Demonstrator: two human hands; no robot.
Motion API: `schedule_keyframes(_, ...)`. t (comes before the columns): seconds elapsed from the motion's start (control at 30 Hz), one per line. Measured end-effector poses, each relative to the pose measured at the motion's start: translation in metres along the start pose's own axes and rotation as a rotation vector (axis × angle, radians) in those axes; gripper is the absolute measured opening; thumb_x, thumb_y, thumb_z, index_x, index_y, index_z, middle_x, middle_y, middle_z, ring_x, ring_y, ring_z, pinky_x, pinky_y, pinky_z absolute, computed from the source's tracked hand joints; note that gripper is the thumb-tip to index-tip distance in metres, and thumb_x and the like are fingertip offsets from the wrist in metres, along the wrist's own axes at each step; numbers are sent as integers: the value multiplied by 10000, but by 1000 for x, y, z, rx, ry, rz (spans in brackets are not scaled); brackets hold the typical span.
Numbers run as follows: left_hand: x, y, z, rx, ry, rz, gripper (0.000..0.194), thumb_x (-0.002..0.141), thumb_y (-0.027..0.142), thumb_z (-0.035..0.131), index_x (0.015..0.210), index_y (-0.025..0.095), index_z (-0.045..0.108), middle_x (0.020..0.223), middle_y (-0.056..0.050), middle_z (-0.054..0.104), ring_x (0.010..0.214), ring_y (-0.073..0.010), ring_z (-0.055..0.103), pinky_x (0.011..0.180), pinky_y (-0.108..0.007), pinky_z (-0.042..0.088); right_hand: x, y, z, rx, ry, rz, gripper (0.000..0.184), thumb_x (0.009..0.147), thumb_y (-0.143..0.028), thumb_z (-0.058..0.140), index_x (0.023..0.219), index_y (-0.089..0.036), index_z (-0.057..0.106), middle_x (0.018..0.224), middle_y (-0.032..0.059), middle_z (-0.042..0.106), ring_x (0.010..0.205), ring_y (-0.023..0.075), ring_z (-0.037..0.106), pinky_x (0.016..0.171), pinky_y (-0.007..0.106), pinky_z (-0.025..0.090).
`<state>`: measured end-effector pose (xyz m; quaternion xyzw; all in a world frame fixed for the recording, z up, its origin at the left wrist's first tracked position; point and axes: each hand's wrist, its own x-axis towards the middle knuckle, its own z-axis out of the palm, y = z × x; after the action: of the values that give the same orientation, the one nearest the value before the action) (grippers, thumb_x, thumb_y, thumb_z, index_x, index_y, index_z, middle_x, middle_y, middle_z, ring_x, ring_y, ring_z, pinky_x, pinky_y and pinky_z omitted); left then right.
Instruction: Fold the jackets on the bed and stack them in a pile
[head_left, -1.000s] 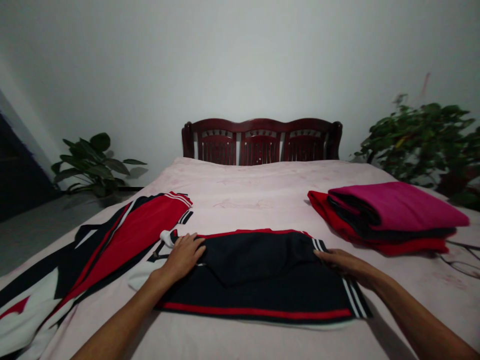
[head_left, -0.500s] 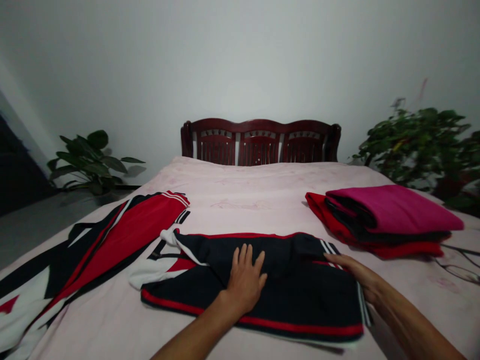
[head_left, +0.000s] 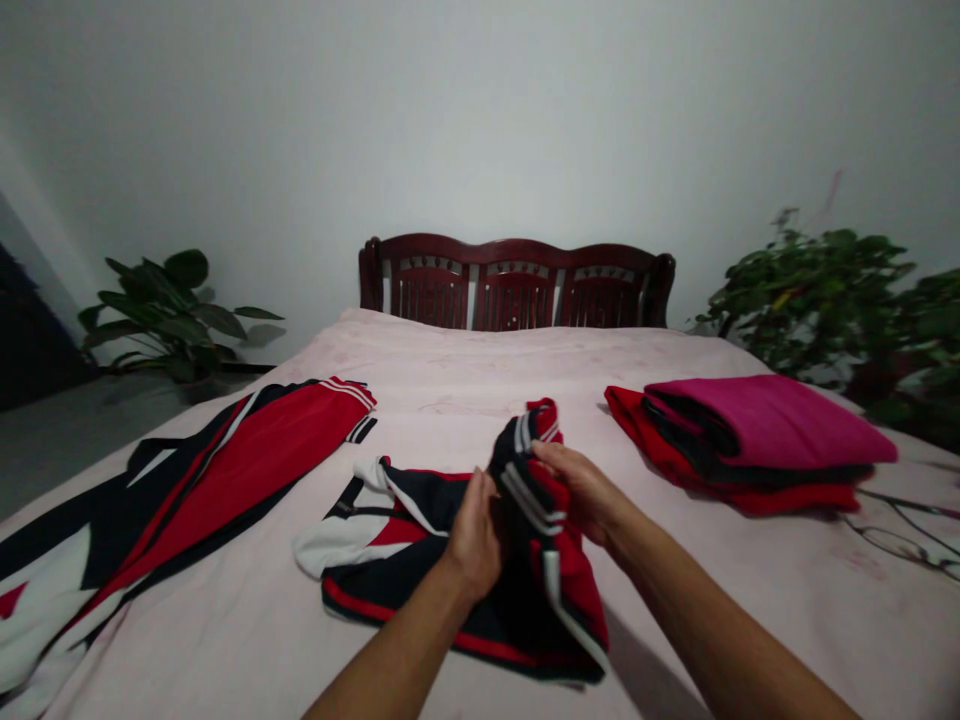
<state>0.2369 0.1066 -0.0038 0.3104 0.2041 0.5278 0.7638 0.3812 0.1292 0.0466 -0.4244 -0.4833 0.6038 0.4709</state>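
In front of me on the bed lies a folded navy jacket (head_left: 420,580) with red edging and white and red patches at its left end. Its right end, with white-striped ribbing and a red underside, is lifted and bent upward. My right hand (head_left: 589,487) pinches the ribbing at the top of this raised part. Closed against the navy cloth on the left side of the fold is my left hand (head_left: 476,535), its fingertips partly hidden by the fabric.
To the left lies a second red, navy and white jacket (head_left: 262,465). A stack of folded clothes, magenta cloth (head_left: 795,420) over dark and red cloth (head_left: 787,497), rests on the right beside eyeglasses (head_left: 892,540). A wooden headboard (head_left: 517,285) and potted plants (head_left: 176,310) stand behind.
The jacket's right end has been lifted off the bed and turned up toward the left. My left hand went from lying flat to gripping; my right hand moved left and up with the ribbing.
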Motion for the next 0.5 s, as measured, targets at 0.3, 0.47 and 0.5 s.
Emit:
schedule_keyframes(0.3,-28,90,-123,419,264,-258,508,926,526,501,1254,140,543,1136,-169,706,1062,-259,694,892,-386,527,-23,87,43,-672,-103,-332,267,892,-266,510,1098,-175,655,1115,94,641,1078,219,589,998,398,445)
schedule_keyframes(0.47,-20,89,-113,1065,452,28,465,858,398,564,1260,165,570,1086,-122,708,967,-254,688,870,-399,523,-53,65,63,-994,-169,-296,544,841,-355,638,1349,-169,573,1379,131,576,1281,283,498,1106,458,371)
schedule_keyframes(0.5,-16,87,-111,1099,453,68,476,836,369,592,1272,178,575,1129,-114,690,1004,-253,669,911,-402,503,-58,64,69,-1067,-186,-257,676,793,-358,690,1417,-163,521,1459,144,517,1345,309,445,1137,483,335)
